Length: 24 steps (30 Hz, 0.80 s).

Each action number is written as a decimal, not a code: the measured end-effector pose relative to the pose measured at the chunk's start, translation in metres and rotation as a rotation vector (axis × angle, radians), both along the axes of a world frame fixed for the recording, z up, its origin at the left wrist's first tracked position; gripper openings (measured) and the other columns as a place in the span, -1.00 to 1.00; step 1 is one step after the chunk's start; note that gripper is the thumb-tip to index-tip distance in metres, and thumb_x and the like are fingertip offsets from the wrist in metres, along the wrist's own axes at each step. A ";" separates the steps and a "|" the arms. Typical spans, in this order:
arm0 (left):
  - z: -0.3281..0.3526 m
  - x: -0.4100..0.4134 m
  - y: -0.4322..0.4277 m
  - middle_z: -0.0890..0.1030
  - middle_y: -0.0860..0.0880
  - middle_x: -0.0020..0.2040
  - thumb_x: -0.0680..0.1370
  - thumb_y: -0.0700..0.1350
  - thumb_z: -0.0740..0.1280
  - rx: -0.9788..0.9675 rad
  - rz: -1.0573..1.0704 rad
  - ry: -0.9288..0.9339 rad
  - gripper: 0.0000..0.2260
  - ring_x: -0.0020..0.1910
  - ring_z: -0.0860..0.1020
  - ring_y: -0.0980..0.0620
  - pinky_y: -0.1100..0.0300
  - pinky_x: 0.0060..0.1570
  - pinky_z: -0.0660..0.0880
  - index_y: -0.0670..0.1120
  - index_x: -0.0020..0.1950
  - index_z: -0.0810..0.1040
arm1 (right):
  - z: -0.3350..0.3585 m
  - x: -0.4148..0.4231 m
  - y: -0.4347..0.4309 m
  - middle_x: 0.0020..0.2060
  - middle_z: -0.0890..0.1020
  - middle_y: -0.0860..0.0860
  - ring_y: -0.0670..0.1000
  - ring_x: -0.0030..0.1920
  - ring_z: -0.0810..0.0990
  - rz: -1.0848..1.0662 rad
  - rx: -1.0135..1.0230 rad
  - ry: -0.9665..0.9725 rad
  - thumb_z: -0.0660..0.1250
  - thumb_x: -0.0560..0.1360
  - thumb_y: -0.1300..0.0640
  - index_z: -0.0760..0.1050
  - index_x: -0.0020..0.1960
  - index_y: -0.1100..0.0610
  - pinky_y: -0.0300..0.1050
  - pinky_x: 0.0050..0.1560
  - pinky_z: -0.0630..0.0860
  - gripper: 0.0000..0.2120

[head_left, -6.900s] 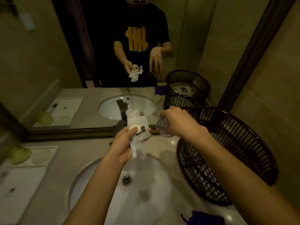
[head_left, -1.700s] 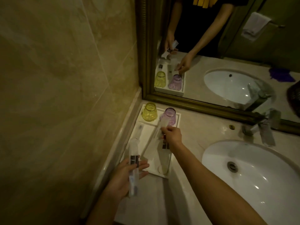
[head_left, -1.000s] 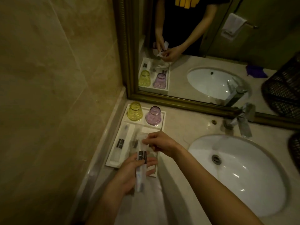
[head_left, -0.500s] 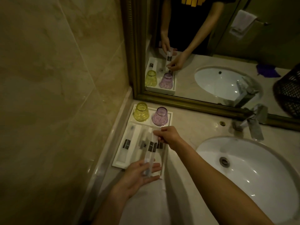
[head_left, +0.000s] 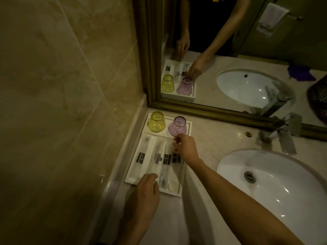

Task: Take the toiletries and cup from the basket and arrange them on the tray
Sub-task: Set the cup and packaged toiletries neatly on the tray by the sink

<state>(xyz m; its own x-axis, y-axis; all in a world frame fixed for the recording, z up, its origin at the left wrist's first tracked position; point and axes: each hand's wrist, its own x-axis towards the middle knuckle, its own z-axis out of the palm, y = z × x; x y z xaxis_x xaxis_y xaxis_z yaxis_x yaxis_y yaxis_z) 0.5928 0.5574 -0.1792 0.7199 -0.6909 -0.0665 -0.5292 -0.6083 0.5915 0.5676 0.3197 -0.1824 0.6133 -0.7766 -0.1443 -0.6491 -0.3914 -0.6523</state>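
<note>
A: At the tray's far edge, the yellow cup and purple cup are standing upside down, side by side.

B: And the sachets?

A: The wrapped toiletries are lying lengthwise in the near compartments. The right hand is hovering over their far ends, fingers loosely curled, seemingly holding nothing.

B: The left?

A: The left hand is resting at the tray's near edge, fingertips touching a packet's end, pressing rather than gripping.

B: So which step?

A: I'd say they're squaring up the packets. Next is probably nudging them parallel, without knocking the purple cup just beyond the right fingers
</note>
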 end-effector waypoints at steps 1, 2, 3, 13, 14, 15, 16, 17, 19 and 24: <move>-0.004 0.000 -0.003 0.64 0.06 0.22 0.60 -0.11 0.29 -0.010 -0.143 -0.080 -0.72 0.16 0.61 0.09 0.16 0.17 0.56 0.04 0.30 0.56 | -0.001 -0.004 0.005 0.00 0.71 0.15 0.14 -0.05 0.70 0.083 -0.119 0.020 0.41 0.52 0.25 0.64 0.11 0.21 0.11 -0.01 0.65 -0.83; -0.009 -0.001 -0.006 0.57 0.00 0.37 0.63 -0.11 0.26 0.030 -0.277 -0.141 -0.65 0.35 0.52 0.03 0.12 0.34 0.47 -0.01 0.42 0.50 | -0.003 -0.009 0.011 0.02 0.70 0.13 0.15 -0.03 0.68 0.177 -0.215 0.021 0.42 0.49 0.24 0.65 0.10 0.19 0.12 -0.03 0.63 -0.82; -0.014 -0.003 -0.009 0.45 -0.04 0.51 0.66 -0.09 0.21 0.093 -0.381 -0.174 -0.58 0.50 0.39 0.02 0.09 0.49 0.31 -0.04 0.53 0.38 | -0.005 -0.014 0.016 0.03 0.69 0.13 0.18 -0.02 0.67 0.278 -0.280 0.024 0.43 0.46 0.24 0.65 0.08 0.19 0.11 -0.05 0.61 -0.80; -0.022 -0.006 -0.007 0.39 -0.06 0.55 0.68 0.08 0.12 0.236 -0.414 -0.218 -0.56 0.49 0.39 0.02 0.10 0.47 0.31 -0.01 0.55 0.33 | -0.022 -0.019 0.035 0.25 0.61 0.03 0.09 0.30 0.56 0.478 -0.393 0.211 0.46 0.45 0.08 0.56 0.27 0.08 0.13 0.55 0.15 -0.61; -0.019 0.000 -0.006 0.56 -0.06 0.40 0.66 0.07 0.19 0.203 -0.361 -0.249 -0.64 0.33 0.52 0.04 0.13 0.33 0.47 0.01 0.42 0.47 | -0.019 -0.016 0.035 0.26 0.62 0.06 0.11 0.31 0.56 0.462 -0.397 0.184 0.47 0.45 0.10 0.56 0.27 0.10 0.15 0.54 0.17 -0.60; -0.018 0.006 -0.006 0.65 -0.05 0.21 0.62 0.04 0.28 0.188 -0.305 -0.272 -0.73 0.15 0.59 0.05 0.16 0.15 0.56 0.00 0.28 0.55 | -0.016 -0.013 0.036 0.26 0.62 0.08 0.13 0.31 0.56 0.451 -0.400 0.163 0.47 0.45 0.13 0.57 0.28 0.13 0.16 0.53 0.20 -0.60; -0.016 0.013 -0.007 0.66 -0.05 0.07 0.56 -0.01 0.38 0.187 -0.257 -0.288 -0.78 0.02 0.61 0.03 0.17 0.02 0.58 -0.03 0.17 0.59 | -0.014 -0.010 0.038 0.26 0.62 0.10 0.14 0.31 0.56 0.447 -0.404 0.148 0.46 0.45 0.16 0.57 0.28 0.15 0.17 0.53 0.22 -0.60; -0.014 0.018 -0.010 0.64 -0.06 0.01 0.51 -0.04 0.44 0.217 -0.221 -0.303 -0.77 -0.03 0.60 0.00 0.16 -0.04 0.57 -0.06 0.13 0.60 | -0.012 -0.008 0.040 0.27 0.62 0.12 0.15 0.31 0.56 0.450 -0.400 0.140 0.45 0.45 0.18 0.58 0.28 0.16 0.17 0.52 0.24 -0.61; -0.009 0.025 -0.020 0.60 -0.08 0.13 0.55 -0.01 0.40 0.312 -0.195 -0.252 -0.69 0.08 0.57 -0.02 0.15 0.04 0.52 -0.07 0.25 0.53 | -0.010 -0.005 0.045 0.25 0.63 0.12 0.15 0.30 0.56 0.468 -0.388 0.127 0.42 0.47 0.18 0.58 0.26 0.16 0.15 0.50 0.25 -0.64; -0.011 0.029 -0.043 0.53 -0.09 0.27 0.63 -0.02 0.23 0.393 -0.196 -0.252 -0.69 0.19 0.52 0.00 0.20 0.10 0.46 -0.07 0.35 0.39 | -0.013 -0.008 0.052 0.15 0.66 0.08 0.11 0.20 0.59 0.467 -0.391 0.100 0.36 0.52 0.13 0.61 0.19 0.14 0.08 0.47 0.32 -0.75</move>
<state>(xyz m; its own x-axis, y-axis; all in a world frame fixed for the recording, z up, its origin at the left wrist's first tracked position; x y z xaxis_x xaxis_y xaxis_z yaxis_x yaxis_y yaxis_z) 0.6216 0.5141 -0.1905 0.6064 -0.7723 -0.1895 -0.7527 -0.6343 0.1765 0.5596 0.3715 -0.1952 0.8995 -0.4364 0.0225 -0.4023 -0.8470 -0.3474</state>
